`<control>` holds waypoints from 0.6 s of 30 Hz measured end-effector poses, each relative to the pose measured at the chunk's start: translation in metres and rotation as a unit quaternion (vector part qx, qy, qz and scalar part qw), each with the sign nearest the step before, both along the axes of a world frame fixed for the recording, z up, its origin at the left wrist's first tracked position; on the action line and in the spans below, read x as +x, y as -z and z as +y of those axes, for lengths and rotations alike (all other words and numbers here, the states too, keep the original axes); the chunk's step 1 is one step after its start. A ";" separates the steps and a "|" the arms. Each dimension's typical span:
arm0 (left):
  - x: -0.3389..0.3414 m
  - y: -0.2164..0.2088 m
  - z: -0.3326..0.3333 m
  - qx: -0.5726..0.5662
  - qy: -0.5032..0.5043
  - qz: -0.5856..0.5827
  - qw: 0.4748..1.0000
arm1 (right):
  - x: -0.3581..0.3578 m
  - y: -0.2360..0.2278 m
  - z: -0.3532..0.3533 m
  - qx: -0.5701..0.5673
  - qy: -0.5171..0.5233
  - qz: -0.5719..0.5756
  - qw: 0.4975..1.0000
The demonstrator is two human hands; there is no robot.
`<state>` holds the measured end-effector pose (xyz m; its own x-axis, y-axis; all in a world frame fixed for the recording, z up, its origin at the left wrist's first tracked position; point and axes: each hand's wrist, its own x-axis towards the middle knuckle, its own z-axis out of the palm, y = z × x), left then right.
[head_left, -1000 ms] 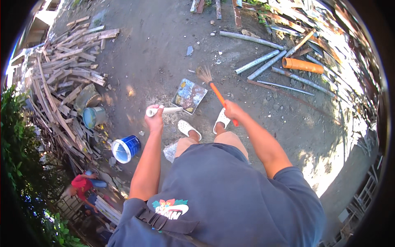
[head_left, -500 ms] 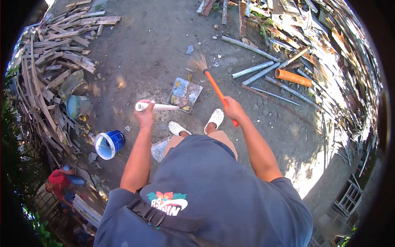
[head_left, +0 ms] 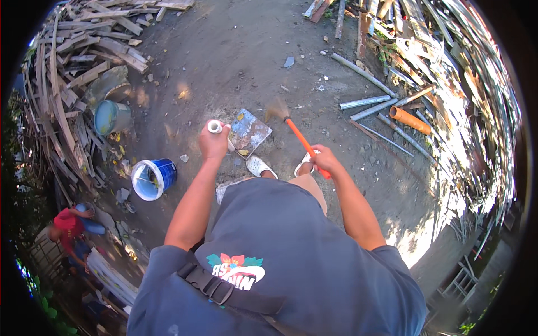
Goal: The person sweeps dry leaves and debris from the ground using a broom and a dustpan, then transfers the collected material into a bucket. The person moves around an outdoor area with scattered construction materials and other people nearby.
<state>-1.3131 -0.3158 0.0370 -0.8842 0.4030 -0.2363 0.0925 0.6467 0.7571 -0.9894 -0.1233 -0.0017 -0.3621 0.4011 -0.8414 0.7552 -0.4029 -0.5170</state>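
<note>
A: In the head view, what is held by each hand?

B: A white tube (head_left: pixel 230 145) is grasped by the left hand (head_left: pixel 213 143), with the fingers wrapped around it near its hollow upper end. An orange-handled broom (head_left: pixel 300 138) is clasped by the right hand (head_left: pixel 328 161), close to the rear end of its handle.

A: And where is the flat pan?

B: The pan (head_left: pixel 259 132) is seen on the ground ahead of the white clogs (head_left: pixel 259 166), a little to the left. The tube is slanted down toward its left side, though whether the two are joined cannot be told. Yellowish bits (head_left: pixel 242 152) are seen near its closest corner.

A: How are the bristles placed?

B: The bristles (head_left: pixel 277 108) are held just beside the pan, off its far right edge. They are blurred, so contact with the ground cannot be confirmed.

A: How is sweeping best done from here?

B: Short, low strokes are to be preferred, drawn straight to the pan's edge so that dust is not flicked over it. The pan should be pressed flat and steadied through the tube, as a raised lip could be swept under.
</note>
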 end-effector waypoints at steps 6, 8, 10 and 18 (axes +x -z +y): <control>-0.024 0.007 -0.021 -0.006 0.003 -0.004 1.000 | 0.030 -0.088 -0.059 -0.083 0.065 -0.010 0.994; -0.029 0.022 -0.035 0.009 0.003 -0.001 1.000 | 0.027 -0.085 -0.067 -0.061 0.081 -0.014 0.995; -0.027 0.027 -0.044 0.038 -0.016 -0.022 0.999 | 0.017 -0.066 -0.073 0.017 0.040 -0.034 0.999; -0.023 0.047 -0.093 0.124 0.023 -0.058 0.990 | -0.031 0.037 -0.080 0.103 -0.143 -0.089 0.980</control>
